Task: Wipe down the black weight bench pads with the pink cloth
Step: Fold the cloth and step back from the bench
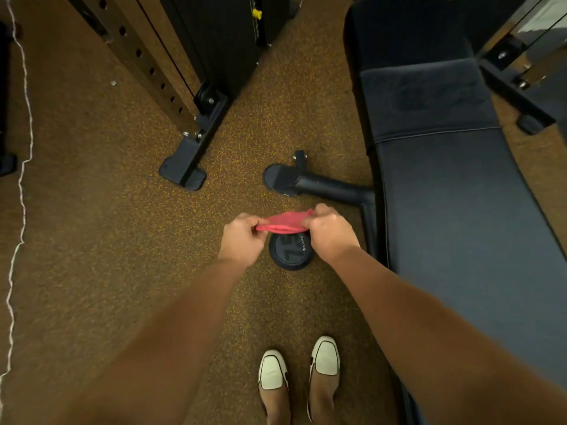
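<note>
The speckled rubber floor (92, 240) fills most of the frame. One black weight bench (460, 225) runs down the right side. It seems to carry two pads: a long near pad with a stitched seam across it, and a far pad (408, 26) at the upper right. A faint round mark shows on the near pad above the seam.

One perforated rack upright (144, 62) slants through the upper left, with a single yellow pin (256, 13) on the machine behind it. One white cord (21, 191) trails down the left edge.

Two bare forearms reach up from the bottom to the centre. The left hand (242, 237) and right hand (329, 233) each pinch one end of the single pink cloth (285, 223) with curled fingers, pulling it into a short band between them. The cloth hangs over the floor, left of the bench and clear of both pads. Beneath it lies one round black weight (290, 253) marked 75, and just above it is the bench's one visible leg (331, 187). Two white shoes (272, 371) stand at the lower centre.

My guess is that the cloth is only being readied, because it touches neither pad. Nothing shows that either pad has been wiped, so the whole job appears to be left.
</note>
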Demonstrator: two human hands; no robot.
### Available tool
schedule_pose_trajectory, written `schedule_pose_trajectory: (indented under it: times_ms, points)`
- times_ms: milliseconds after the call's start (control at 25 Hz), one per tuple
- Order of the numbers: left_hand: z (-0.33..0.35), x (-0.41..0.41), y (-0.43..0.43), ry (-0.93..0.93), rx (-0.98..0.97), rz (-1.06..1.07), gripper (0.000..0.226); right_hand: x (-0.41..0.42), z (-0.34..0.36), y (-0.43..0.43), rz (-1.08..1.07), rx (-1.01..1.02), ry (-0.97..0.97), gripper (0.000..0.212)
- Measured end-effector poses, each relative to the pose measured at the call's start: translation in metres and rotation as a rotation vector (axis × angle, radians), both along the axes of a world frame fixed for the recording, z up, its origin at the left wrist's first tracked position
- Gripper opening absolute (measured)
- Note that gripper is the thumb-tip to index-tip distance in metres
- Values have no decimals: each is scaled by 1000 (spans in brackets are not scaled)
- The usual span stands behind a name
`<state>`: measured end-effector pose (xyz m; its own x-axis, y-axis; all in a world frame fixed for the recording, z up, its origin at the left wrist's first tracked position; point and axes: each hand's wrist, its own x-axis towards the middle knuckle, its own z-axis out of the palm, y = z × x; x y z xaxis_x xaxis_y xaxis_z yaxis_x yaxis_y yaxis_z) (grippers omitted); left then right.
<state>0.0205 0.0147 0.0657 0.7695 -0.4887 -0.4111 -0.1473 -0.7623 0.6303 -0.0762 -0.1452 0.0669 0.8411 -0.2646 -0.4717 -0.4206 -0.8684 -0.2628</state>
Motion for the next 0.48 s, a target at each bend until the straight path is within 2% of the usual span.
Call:
schedule_pose_trajectory:
  times_ms: [200,480]
  points:
    - [-43,-23,20,42,150,-260,22,-25,-31,20,82,1,221,32]
    - [-74,-33,32,67,253,-424,22,-35,-59,34,156,-56,283,34]
